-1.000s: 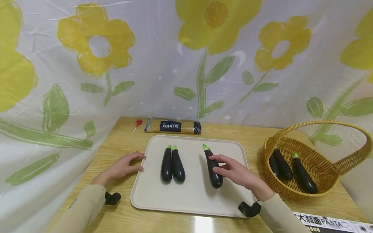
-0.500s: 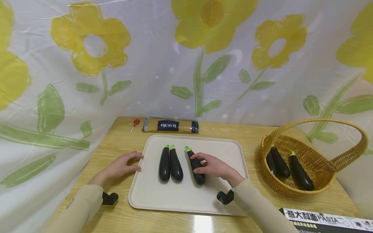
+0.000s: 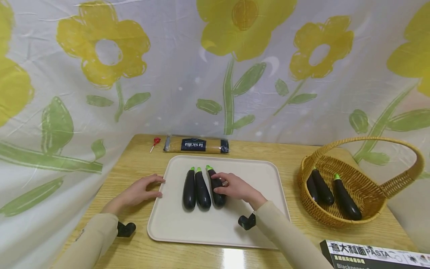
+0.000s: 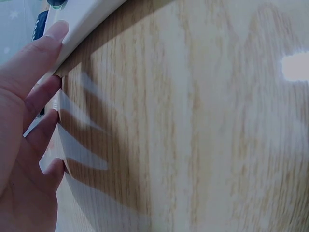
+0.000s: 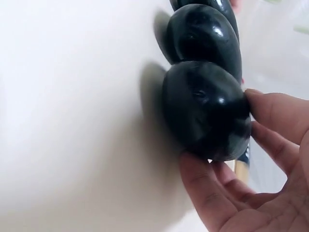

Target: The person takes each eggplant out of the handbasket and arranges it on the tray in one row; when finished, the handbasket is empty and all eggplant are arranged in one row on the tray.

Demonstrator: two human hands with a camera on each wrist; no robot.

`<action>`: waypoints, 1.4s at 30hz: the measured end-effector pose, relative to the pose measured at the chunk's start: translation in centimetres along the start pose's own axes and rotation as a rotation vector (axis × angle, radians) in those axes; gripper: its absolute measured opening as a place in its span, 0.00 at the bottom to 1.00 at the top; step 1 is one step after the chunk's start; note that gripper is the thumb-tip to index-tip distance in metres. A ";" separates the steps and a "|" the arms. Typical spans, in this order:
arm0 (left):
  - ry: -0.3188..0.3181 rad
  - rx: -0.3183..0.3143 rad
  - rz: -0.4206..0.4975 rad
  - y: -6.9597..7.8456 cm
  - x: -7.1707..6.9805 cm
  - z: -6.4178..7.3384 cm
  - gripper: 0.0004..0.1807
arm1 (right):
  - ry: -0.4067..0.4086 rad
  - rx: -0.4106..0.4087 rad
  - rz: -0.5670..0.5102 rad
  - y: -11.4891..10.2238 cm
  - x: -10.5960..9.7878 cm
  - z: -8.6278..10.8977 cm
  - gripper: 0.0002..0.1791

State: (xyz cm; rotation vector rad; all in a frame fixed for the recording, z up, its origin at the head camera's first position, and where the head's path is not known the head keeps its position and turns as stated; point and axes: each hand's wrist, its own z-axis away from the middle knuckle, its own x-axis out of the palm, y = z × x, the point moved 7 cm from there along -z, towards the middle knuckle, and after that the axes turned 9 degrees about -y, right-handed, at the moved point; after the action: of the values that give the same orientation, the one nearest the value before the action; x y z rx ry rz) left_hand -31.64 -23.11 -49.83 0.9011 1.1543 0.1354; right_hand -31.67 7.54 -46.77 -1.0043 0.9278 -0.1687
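On the white tray, three dark eggplants with green stems lie side by side. My right hand holds the rightmost eggplant, thumb on one side and fingers on the other. The right wrist view shows its rounded end between the fingertips, close against the middle eggplant. Farther left lie the middle eggplant and the left eggplant. At the tray's left rim is my left hand, thumb and fingers spread; in the left wrist view its thumb overlaps the rim.
A wicker basket with a tall handle stands on the right, with several eggplants inside. Behind the tray are a pasta packet and a red lollipop. A black pasta box sits at the front right.
My right hand has moved the third eggplant leftward over the tray until it lies beside the other two. The left hand has stayed at the tray's left rim.
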 end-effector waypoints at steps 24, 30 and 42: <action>-0.005 -0.004 0.006 -0.2 0.0 0.0 0.24 | -0.028 -0.003 -0.052 0.0 0.5 0.3 0.26; -0.004 0.000 -0.006 -0.3 -0.1 -0.1 0.25 | -0.015 0.016 -0.080 0.2 0.2 0.8 0.27; -0.003 -0.010 -0.011 -0.1 0.0 0.0 0.24 | 0.127 -0.028 -0.163 1.7 -2.8 8.1 0.25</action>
State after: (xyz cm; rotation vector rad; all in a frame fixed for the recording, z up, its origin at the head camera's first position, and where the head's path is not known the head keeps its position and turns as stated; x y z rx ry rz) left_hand -31.72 -23.20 -49.89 0.8857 1.1548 0.1306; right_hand -27.94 15.17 -44.75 -1.1056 0.9652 -0.3609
